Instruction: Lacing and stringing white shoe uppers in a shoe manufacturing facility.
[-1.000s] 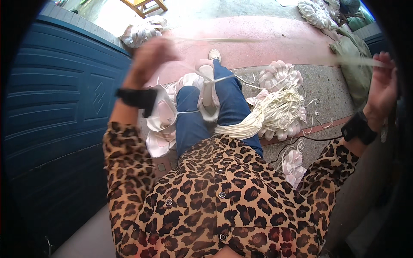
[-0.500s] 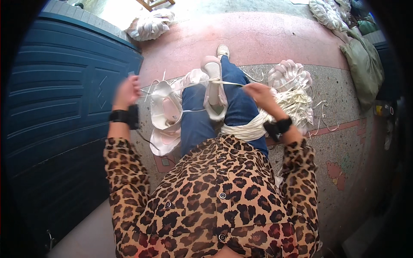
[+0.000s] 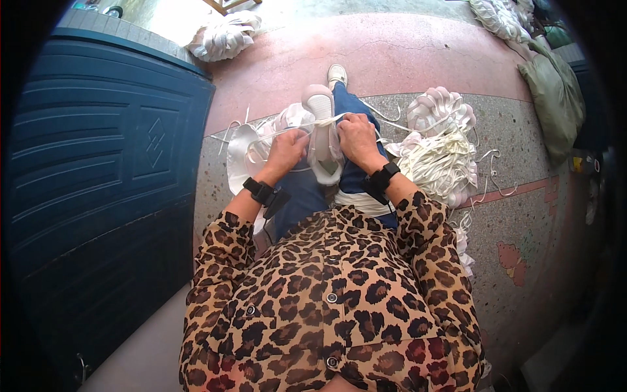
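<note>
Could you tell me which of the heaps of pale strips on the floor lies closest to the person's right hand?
The loose heap just right of the right hand, beside the blue-trousered leg. The other bundles, top-left bundle and top-right bundle, lie far off near the picture's upper edge.

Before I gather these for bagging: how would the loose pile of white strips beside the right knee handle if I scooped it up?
The pile of white strips probably flops and sags: its strands lie limp and curled. Stray ends trail across the terrazzo floor, so it may tangle and shed pieces. It looks light for its bulk.
</note>
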Tool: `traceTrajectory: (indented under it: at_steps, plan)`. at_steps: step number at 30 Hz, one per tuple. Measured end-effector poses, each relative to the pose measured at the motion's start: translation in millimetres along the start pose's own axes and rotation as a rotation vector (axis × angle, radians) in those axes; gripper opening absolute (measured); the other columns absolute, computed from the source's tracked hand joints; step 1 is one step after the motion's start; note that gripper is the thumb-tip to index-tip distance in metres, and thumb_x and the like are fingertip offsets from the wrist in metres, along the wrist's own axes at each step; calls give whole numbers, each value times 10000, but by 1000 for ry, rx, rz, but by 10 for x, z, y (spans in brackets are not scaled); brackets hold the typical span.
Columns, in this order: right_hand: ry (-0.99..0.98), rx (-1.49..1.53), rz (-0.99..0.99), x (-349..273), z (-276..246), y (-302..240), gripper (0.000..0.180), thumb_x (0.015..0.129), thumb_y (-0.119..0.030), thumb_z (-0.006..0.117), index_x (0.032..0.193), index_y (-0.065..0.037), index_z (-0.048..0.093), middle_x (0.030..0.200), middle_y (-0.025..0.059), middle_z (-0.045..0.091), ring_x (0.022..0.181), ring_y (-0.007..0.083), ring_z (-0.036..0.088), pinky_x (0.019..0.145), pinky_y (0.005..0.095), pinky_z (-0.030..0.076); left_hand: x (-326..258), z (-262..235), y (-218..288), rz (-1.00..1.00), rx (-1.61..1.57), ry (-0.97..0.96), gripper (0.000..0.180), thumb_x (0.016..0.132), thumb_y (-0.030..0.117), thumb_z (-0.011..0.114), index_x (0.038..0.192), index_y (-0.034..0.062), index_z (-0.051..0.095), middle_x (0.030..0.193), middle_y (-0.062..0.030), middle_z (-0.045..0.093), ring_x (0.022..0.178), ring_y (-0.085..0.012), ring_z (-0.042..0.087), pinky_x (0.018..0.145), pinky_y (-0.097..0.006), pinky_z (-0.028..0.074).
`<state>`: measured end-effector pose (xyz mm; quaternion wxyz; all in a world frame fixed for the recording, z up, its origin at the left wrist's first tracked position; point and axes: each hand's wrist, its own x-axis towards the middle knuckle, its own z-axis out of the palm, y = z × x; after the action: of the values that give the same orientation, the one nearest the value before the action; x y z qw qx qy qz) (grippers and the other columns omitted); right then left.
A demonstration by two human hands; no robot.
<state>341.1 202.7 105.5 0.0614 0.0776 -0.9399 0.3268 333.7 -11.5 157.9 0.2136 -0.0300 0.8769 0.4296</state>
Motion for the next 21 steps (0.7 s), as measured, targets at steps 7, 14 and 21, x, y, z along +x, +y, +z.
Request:
traceTrajectory:
  at_steps: [7, 14, 21]
  plan:
    - [-72, -147, -89, 73, 85, -161, 131, 900, -162, 596, 901, -96, 708, 962, 87, 646, 963, 284, 593, 826, 445, 435, 33, 15, -143, 358, 404, 243, 254, 917, 244, 596, 881, 28, 723, 821, -180, 710, 800, -368, 690, 707, -475, 529]
    - [-21, -123, -115, 11, 101, -140, 104, 844, -140, 616, 894, -138, 706, 920, 57, 644, 969, 253, 598, 830, 424, 420, 41, -62, -42, 538, 858, 183, 143, 890, 185, 626, 839, 85, 715, 863, -103, 675, 899, -319, 622, 758, -457, 483]
    - [7, -103, -94, -11, 100, -201, 120, 890, -186, 610, 906, -145, 722, 917, 54, 642, 967, 259, 593, 826, 424, 418, 104, -22, 76, 672, 927, 178, 90, 812, 146, 636, 792, 99, 711, 832, -75, 674, 871, -285, 626, 721, -445, 468]
